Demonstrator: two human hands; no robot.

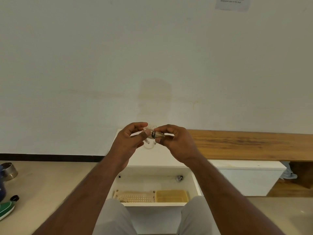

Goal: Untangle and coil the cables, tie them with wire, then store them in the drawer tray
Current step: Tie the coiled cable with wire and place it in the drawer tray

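Both hands meet above the white cabinet top (152, 156), pinching a small coiled white cable (149, 141) between them. My left hand (130, 138) holds the coil's left side. My right hand (172, 138) grips the right side, where a dark wire tie (153, 134) wraps the bundle. The cable's loop and plug ends hang just below my fingers. Below, the white drawer (152, 182) stands open, holding a cream perforated tray (135, 196) with a coiled cable (123, 199) in its left corner, and a yellow tray (171, 195) beside it.
A wooden bench top (254, 143) runs right from the cabinet along the white wall. A small dark object (179, 178) lies at the drawer's back. On the floor at left are a metal bowl (8, 170) and a green bottle (6, 207). My knees frame the drawer front.
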